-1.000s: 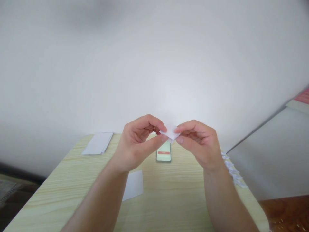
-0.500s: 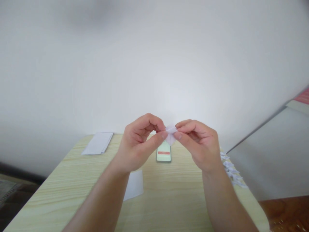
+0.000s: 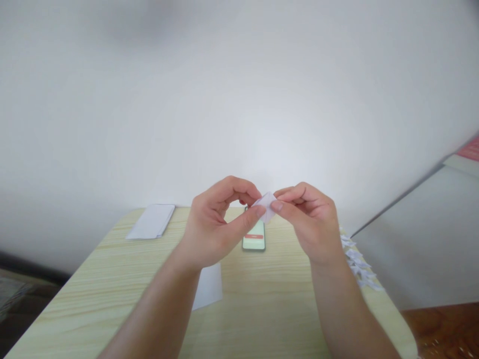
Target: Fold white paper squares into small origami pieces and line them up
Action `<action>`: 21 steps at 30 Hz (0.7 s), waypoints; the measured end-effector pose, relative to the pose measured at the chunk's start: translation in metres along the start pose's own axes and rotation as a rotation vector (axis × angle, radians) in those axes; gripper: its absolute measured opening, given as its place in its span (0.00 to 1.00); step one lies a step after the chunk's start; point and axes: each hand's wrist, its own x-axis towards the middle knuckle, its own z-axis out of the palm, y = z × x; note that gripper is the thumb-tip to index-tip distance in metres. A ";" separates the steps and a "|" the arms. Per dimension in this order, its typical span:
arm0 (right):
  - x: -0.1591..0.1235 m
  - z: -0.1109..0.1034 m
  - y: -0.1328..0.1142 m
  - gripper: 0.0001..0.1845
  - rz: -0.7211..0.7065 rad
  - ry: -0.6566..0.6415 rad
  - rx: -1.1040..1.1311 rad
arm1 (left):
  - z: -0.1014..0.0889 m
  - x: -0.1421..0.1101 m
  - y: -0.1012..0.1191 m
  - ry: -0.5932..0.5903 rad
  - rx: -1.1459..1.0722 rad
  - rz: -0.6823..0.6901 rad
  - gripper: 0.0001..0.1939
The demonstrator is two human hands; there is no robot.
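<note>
A small folded white paper [image 3: 268, 203], roughly diamond-shaped with a crease down its middle, is held up above the table between both hands. My left hand [image 3: 220, 222] pinches its left edge between thumb and fingers. On the opposite edge, my right hand [image 3: 309, 217] grips it the same way, thumb in front. Behind and below the paper, a phone [image 3: 254, 242] with a lit screen lies on the table, its upper part partly covered by the hands. A loose white sheet [image 3: 210, 286] rests under my left forearm, which hides part of it.
A stack of white paper [image 3: 151, 222] lies at the table's far left, near the wall. Several folded paper pieces [image 3: 361, 267] are lined along the right edge of the wooden table [image 3: 258, 319]. A white panel [image 3: 422, 239] stands beyond that edge.
The folded paper has turned and its front now shows as a flatter, wider diamond. My right hand has shifted slightly; both hands keep their pinch.
</note>
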 end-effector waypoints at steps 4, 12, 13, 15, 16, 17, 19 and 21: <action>0.002 -0.001 0.003 0.06 0.025 -0.005 0.044 | 0.000 0.000 0.001 0.005 0.035 0.004 0.09; 0.001 -0.002 0.003 0.07 0.013 -0.016 -0.009 | 0.002 0.000 0.003 0.023 0.062 -0.052 0.07; 0.000 -0.001 0.003 0.07 0.002 -0.020 -0.012 | 0.003 0.000 0.003 0.014 0.080 -0.066 0.07; 0.000 0.000 0.002 0.06 -0.024 -0.021 -0.017 | 0.003 0.000 0.003 0.001 0.139 -0.083 0.06; 0.000 0.001 0.002 0.06 -0.036 -0.019 -0.021 | 0.002 0.000 0.002 -0.002 0.172 -0.087 0.06; 0.000 0.002 0.002 0.06 -0.046 -0.015 -0.030 | 0.002 0.000 0.002 -0.002 0.203 -0.086 0.06; 0.000 0.003 0.003 0.05 -0.058 -0.014 -0.055 | 0.002 -0.001 0.001 0.004 0.254 -0.087 0.06; 0.000 0.004 0.003 0.05 -0.069 -0.013 -0.079 | 0.001 -0.001 0.002 0.007 0.307 -0.083 0.06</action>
